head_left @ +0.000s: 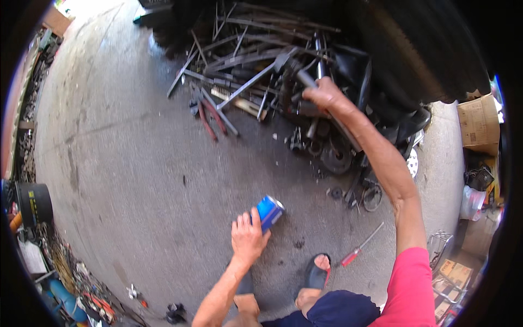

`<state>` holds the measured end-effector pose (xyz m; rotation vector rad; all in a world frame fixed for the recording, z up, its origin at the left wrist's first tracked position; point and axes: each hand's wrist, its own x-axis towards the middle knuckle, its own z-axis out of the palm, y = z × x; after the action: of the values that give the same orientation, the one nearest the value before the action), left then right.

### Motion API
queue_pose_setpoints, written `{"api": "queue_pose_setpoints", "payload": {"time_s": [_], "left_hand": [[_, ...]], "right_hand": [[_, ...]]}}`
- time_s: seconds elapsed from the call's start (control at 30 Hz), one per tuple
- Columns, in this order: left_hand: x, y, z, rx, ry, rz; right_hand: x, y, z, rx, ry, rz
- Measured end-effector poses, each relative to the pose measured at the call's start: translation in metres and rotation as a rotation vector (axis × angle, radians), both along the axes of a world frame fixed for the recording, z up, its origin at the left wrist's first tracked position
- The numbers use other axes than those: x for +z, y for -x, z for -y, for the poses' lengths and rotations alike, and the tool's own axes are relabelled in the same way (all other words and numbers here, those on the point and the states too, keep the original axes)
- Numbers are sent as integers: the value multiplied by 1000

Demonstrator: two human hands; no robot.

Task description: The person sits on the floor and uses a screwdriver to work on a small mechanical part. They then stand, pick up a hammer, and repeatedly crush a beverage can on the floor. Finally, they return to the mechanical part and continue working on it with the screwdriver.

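Observation:
My left hand (248, 237) is wrapped round a blue drink can (271, 211), which is tilted with its silver top pointing up and right, low over the concrete ground. Stretched out to the far right, my right hand (325, 95) is closed round the handle of a long hammer (306, 79). Its dark head lies toward the metal pile, and the shaft runs back under my wrist. Motion blurs this area a little. Beneath and around the hammer is a heap of metal rods and tools (250, 43).
Red-handled pliers (210, 117) and a wire brush (239, 102) lie at the heap's near edge. A red-handled screwdriver (354, 255) rests by my right foot. Round metal parts (336, 157) sit right of centre. Cardboard boxes (479, 124) stand at far right, a black bucket (34, 204) at left.

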<state>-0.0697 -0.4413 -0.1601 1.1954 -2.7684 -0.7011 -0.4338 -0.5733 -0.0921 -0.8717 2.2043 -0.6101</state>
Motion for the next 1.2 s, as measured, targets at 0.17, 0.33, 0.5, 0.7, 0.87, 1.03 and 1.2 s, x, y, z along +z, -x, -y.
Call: {"api": "queue_pose_setpoints", "payload": {"time_s": [0.17,0.33,0.5,0.7,0.87,1.03,1.2], "left_hand": [[-8,1,10,58,-49,-86],[11,-14,39,431,-308,-246],[19,-27,144,298,263,-75],[6,-79,189,309,197,180],[11,-52,110,330,487,-200],[14,-21,-11,387,-588,-360],[24,-11,5,364,-367,-454]], "right_hand": [[25,-28,-42,-461,388,1109],[7,-52,-128,-566,230,1307],[-18,-108,-233,-539,0,1065],[-19,-172,-300,-755,164,1458],[-39,-211,-369,-724,20,1703],[-6,-212,-345,-586,-168,1141],[16,-230,-312,-273,-117,859]]}}
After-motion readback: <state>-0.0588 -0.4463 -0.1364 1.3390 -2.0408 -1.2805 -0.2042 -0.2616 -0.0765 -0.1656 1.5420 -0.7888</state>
